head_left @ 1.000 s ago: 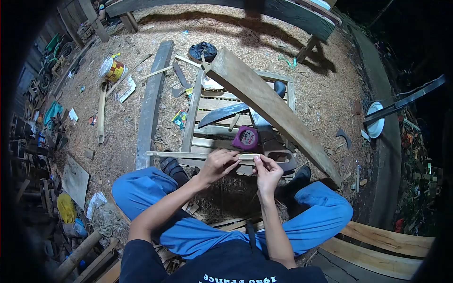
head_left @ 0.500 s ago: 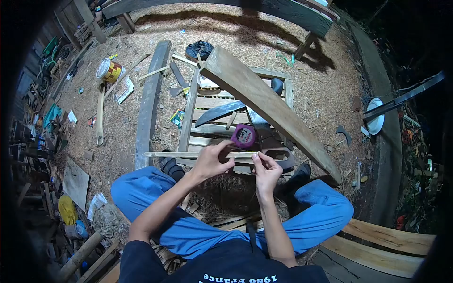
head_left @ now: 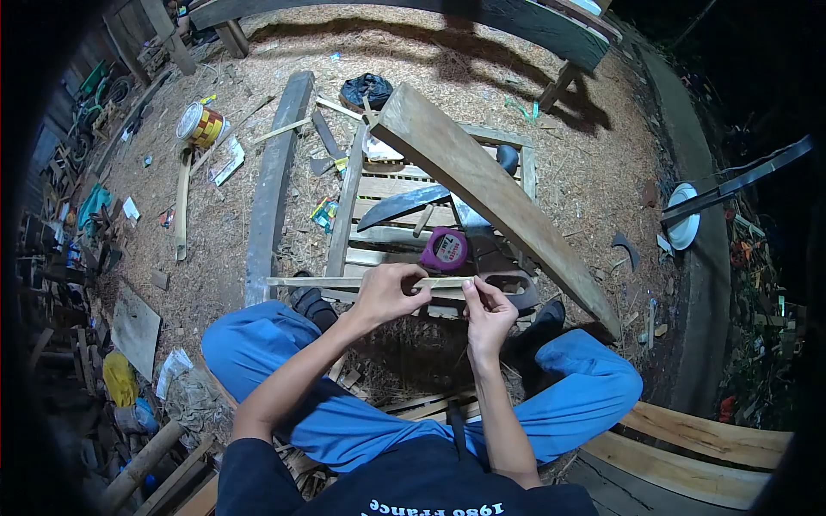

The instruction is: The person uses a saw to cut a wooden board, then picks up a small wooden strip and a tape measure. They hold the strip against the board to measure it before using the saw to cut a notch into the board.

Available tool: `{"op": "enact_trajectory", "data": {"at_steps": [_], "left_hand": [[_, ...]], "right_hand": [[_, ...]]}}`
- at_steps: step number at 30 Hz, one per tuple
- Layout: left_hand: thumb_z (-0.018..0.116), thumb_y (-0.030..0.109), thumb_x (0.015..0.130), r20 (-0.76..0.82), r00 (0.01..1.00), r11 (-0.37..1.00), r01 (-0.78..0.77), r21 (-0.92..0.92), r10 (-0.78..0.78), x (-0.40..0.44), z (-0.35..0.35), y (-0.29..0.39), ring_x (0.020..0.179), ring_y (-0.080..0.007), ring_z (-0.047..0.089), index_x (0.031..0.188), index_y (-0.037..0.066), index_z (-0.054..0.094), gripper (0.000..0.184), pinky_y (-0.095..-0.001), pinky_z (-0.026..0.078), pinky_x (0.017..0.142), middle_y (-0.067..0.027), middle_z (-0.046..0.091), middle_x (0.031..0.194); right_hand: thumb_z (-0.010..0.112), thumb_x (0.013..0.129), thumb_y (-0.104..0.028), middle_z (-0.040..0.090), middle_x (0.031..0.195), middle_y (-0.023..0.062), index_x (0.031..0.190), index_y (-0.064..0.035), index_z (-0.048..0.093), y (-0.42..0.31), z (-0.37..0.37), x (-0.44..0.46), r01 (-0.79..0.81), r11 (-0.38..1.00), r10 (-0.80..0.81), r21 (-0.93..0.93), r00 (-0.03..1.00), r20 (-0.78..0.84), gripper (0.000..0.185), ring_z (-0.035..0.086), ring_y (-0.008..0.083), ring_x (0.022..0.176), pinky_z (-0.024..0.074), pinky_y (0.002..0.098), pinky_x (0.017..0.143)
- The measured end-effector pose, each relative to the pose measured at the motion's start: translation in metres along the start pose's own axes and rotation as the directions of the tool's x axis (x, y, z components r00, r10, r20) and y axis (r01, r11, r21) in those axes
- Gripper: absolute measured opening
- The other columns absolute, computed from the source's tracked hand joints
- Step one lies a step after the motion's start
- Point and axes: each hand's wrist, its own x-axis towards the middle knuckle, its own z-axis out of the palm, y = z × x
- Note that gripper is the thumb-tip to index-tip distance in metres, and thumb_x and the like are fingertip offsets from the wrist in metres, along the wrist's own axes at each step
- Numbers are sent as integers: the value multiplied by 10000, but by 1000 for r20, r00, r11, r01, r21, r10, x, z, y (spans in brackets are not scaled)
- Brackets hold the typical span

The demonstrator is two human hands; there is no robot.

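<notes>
A thin wooden strip (head_left: 323,282) lies crosswise in front of me, over the near end of a slatted wooden frame. My left hand (head_left: 387,294) is closed around its middle, thumb and forefinger curled toward each other. With thumb and fingers pinched, my right hand (head_left: 489,316) grips the strip's right end. Just beyond my left fingertips rests a purple tape measure (head_left: 445,249), its label facing up. Whether its blade is drawn out along the strip I cannot tell. A handsaw's handle (head_left: 509,288) shows just past my right fingers.
A thick plank (head_left: 490,202) slants across the slatted frame (head_left: 342,206). On the frame lie a long curved blade (head_left: 400,206) and a short wooden peg (head_left: 422,221). A dark beam (head_left: 280,189) stretches along the left, near a paint bucket (head_left: 202,126). Wood shavings cover the ground.
My left forefinger has drawn back slightly from the tape measure and curled lower toward the strip. My right hand keeps its pinch at the strip's end. The view has shifted a little.
</notes>
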Motion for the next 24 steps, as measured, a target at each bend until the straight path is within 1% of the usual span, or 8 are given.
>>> {"op": "enact_trajectory", "data": {"at_steps": [2,4,8,10,15,19,21,24], "left_hand": [[775,311,812,-4,1000,1000,9,2,-9,1,-1,2,715,-277,751,968,57,803,299,-385,592,702,-136,762,810],[784,293,824,55,997,998,56,-29,-54,1,-2,3,708,-218,733,1015,30,798,325,-357,569,682,-147,749,801],[789,287,821,36,999,999,4,-35,-3,2,1,-1,712,-208,735,1023,13,800,340,-348,574,692,-150,755,805],[794,279,816,55,997,996,54,-64,-50,2,1,1,740,-211,751,1031,0,805,353,-338,590,729,-154,773,833],[799,264,803,52,997,996,67,-62,-64,3,0,1,768,-206,776,1011,-1,814,337,-326,602,753,-156,788,838],[801,259,791,41,996,994,82,-72,-79,4,0,1,745,-216,783,980,5,821,316,-324,604,733,-155,787,812],[796,251,798,34,997,995,77,-65,-75,4,0,1,734,-218,780,980,7,821,305,-325,602,722,-153,788,811],[777,233,825,54,994,995,99,-23,-98,10,-8,0,733,-211,776,982,9,821,277,-324,597,712,-148,791,816]], "right_hand": [[825,950,-134,719,875,-5,1114,40,775,0,0,0,3,1000,-3,4,1000,0,244,569,5,676,437,176,549],[824,950,-131,719,879,-5,1116,38,775,-1,-2,0,5,1000,-5,7,1000,-1,242,568,4,678,430,174,548],[822,949,-116,716,889,-10,1117,35,778,-6,-2,-2,4,1000,-4,30,1000,-6,230,563,1,687,419,172,556],[822,948,-111,714,891,-13,1119,35,778,-6,-4,-2,-1,1000,1,26,1000,-7,229,562,1,695,421,173,568],[821,947,-99,716,916,-6,1136,58,770,-6,-5,-2,3,1000,-3,-21,1000,-2,251,569,17,746,446,182,648],[816,949,-96,722,923,1,1139,64,768,-11,-3,-3,16,1000,-16,-22,1000,0,252,571,21,747,455,183,662],[814,950,-91,735,936,18,1141,71,766,-14,-3,-3,-16,1000,17,-21,1000,3,255,603,34,772,484,190,697],[813,950,-93,755,959,47,1142,79,763,-12,0,-11,10,1000,-9,-22,1000,26,262,648,57,810,520,207,739]]}}
